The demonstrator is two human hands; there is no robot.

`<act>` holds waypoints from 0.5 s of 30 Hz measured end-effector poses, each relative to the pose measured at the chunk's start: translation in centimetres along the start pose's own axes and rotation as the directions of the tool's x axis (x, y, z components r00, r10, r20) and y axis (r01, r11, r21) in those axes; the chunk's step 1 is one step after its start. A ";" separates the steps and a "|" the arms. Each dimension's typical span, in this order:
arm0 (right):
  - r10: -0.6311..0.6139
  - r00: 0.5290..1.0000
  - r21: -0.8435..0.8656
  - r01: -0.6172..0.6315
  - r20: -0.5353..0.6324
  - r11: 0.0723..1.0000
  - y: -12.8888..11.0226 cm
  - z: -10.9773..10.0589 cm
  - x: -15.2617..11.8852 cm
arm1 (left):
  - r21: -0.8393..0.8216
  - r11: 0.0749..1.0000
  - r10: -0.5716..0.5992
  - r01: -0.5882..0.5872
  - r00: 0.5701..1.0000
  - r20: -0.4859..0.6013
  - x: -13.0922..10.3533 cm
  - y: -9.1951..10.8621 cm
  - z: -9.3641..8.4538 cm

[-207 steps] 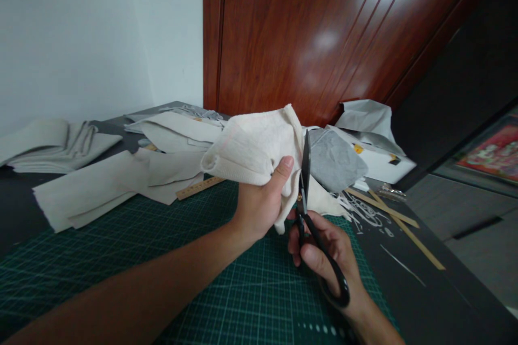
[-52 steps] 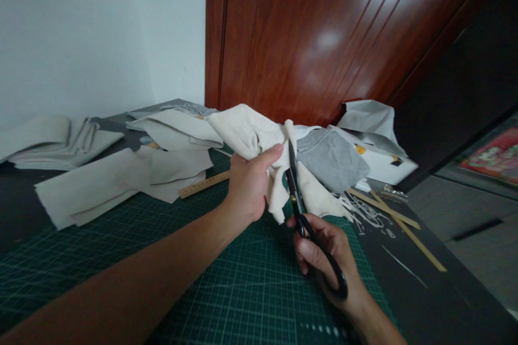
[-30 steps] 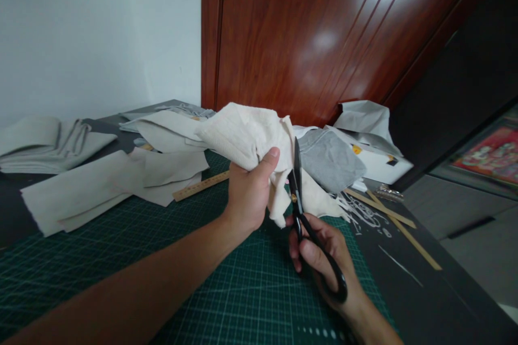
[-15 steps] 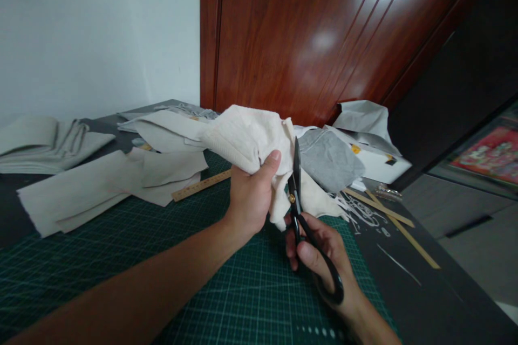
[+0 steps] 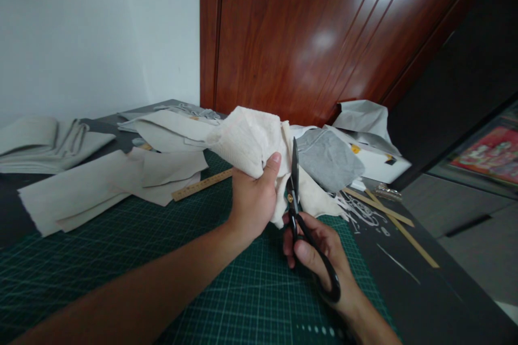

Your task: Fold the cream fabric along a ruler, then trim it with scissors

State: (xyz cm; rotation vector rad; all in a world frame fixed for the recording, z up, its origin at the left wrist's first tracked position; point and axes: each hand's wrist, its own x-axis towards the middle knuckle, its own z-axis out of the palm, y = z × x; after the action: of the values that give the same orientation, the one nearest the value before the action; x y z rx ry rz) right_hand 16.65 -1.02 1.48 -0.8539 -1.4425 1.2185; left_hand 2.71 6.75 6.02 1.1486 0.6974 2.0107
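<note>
The cream cloth (image 5: 253, 140) is held up in the air above the green cutting mat (image 5: 238, 291), in the middle of our view. Its long axis runs from left to right: the narrow end points to the left, and at the right side a flap hangs down beside the scissors (image 5: 290, 199). We see the left hand (image 5: 254, 199) pinching this cloth, with the thumb on top and the fingers closed on it. The right hand (image 5: 332, 245) has its fingers wrapped in the black handles; the blades point upward and away from us, along the right edge of the cloth. How far the blades are apart, we cannot tell with certainty.

Compared with the picture of half a second ago, the scissors are a little more to the left, and the left end of the cloth has come nearer to the hand. The wooden ruler (image 5: 202, 185) has stayed on the mat.

As for containers, a white box (image 5: 382, 167) stands at the right rear of the worktop (image 5: 437, 302), behind the grey fabric (image 5: 329, 159); its contents we cannot see. Nearer to us are thin white scraps (image 5: 364, 213) and crossed wooden strips (image 5: 418, 247).
</note>
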 end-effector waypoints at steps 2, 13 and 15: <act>0.006 1.000 -0.005 -0.006 -0.009 1.000 -0.1 0.0 0.0 | 0.011 1.000 0.001 -0.001 1.000 -0.013 -0.1 0.0 0.0; 0.019 0.993 -0.090 -0.029 -0.114 0.996 -0.2 0.2 0.0 | -0.015 1.000 -0.008 0.008 1.000 -0.004 -0.2 0.2 0.1; 0.050 0.989 -0.092 -0.063 -0.139 0.994 -0.4 0.3 0.1 | -0.018 1.000 -0.009 0.009 1.000 -0.004 -0.2 0.2 0.1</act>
State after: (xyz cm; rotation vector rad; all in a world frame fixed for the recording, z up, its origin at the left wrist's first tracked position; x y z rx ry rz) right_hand 16.43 -1.10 1.85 -1.0307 -1.3826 1.1166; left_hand 2.82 6.54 6.11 1.1299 0.6841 2.0080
